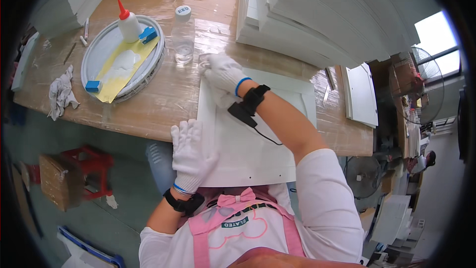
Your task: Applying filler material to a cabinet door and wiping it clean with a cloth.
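White panel (255, 134): laid on the table (166, 111) and taken as the dial's centre, 12 o'clock being away from the body; its 6 o'clock edge is jutted past the table edge.
Left hand (192, 151): gloved, placed between 8 and 9 o'clock at the panel's edge, fingers extended, nothing seen to be gripped.
Right hand (220, 72): gloved, poised at 11 o'clock by the far-left corner, fingers bent; whether anything is pinched beneath cannot be made out.
Overhang risk: the panel could be tipped or slid if the jutting edge were pressed hard.
Cable risk: the surface could be scuffed or snagged by the wrist cable (267, 137) trailed across it.
Bottle risk: the clear bottle (183, 39), at 11 o'clock just beyond the right hand, could be toppled by an outward sweep.
Paste risk: gloves could be smeared by the white paste (125, 62) on the yellow sheet (112, 89).
Round lid (96, 52): set at 10 o'clock; the sheet, a squeeze bottle (130, 27) and 2 blue blocks (92, 86) are carried on it.
Rag (62, 93): crumpled at 9 o'clock.
Panel stack (322, 20): reach is blocked at 1 o'clock.
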Available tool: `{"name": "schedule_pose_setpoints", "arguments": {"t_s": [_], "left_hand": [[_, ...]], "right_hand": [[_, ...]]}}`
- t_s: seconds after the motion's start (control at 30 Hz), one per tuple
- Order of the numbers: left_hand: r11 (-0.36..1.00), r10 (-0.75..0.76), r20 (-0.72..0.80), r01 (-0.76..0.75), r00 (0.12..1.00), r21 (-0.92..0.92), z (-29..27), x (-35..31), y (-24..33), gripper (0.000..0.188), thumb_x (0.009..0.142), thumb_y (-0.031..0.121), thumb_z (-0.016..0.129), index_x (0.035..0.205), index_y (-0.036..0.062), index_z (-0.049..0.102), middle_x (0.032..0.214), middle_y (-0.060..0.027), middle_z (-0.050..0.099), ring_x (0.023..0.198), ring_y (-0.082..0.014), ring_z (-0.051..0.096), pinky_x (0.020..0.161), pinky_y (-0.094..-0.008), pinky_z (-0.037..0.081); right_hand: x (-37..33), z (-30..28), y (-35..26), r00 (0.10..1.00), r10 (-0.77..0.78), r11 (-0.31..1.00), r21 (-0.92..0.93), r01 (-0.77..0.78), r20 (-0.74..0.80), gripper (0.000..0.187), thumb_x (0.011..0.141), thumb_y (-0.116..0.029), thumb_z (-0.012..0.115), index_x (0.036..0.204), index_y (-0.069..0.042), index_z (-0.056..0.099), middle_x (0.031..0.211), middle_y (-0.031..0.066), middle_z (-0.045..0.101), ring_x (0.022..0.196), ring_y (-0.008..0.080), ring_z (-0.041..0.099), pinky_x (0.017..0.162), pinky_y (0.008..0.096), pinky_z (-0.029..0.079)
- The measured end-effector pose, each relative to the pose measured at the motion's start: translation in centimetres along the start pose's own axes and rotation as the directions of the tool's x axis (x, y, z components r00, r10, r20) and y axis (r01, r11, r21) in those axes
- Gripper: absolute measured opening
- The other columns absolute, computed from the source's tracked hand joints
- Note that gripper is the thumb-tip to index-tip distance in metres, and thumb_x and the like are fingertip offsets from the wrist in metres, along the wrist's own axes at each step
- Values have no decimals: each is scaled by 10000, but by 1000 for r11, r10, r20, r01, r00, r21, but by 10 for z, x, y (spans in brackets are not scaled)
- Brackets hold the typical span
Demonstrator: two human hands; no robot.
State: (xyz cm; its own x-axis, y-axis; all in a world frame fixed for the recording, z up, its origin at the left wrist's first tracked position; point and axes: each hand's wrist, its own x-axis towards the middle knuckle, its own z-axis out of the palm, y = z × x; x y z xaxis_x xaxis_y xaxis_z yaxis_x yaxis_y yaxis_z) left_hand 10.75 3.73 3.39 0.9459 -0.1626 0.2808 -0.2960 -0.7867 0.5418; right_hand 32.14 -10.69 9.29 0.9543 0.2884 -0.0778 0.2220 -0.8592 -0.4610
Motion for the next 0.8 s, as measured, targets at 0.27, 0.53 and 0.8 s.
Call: {"name": "schedule_pose_setpoints", "arguments": {"t_s": [0.27, 0.53, 0.8], "left_hand": [[1000, 8, 5, -8, 1000, 18, -3, 3, 1, 749, 685, 217, 769, 1319, -69, 492, 1317, -242, 531, 1314, -414, 427, 1205, -545, 168], [995, -93, 172, 99, 981, -26, -30, 28, 31, 670, 700, 189, 749, 1284, -57, 533, 1297, -237, 551, 1301, -414, 446, 1201, -547, 175], [985, -144, 119, 130, 982, 115, -9, 17, 25, 652, 722, 152, 734, 1323, -22, 551, 1388, -259, 541, 1395, -421, 396, 1228, -545, 149]], "right_hand": [[-31, -27, 106, 976, 159, 984, -55, -169, -151, 312, 937, -278, 551, 1053, -17, 678, 985, 296, 669, 958, 452, 650, 876, 498, 526], [-30, 5, -15, 988, -74, 990, -109, 89, 135, 309, 886, -234, 616, 1080, -3, 682, 1094, 254, 677, 1026, 408, 675, 848, 490, 552], [-26, 11, -2, 998, -1, 996, 93, -5, 59, 321, 909, -263, 571, 1115, -36, 668, 1091, 259, 676, 1001, 422, 670, 867, 470, 553]]}}
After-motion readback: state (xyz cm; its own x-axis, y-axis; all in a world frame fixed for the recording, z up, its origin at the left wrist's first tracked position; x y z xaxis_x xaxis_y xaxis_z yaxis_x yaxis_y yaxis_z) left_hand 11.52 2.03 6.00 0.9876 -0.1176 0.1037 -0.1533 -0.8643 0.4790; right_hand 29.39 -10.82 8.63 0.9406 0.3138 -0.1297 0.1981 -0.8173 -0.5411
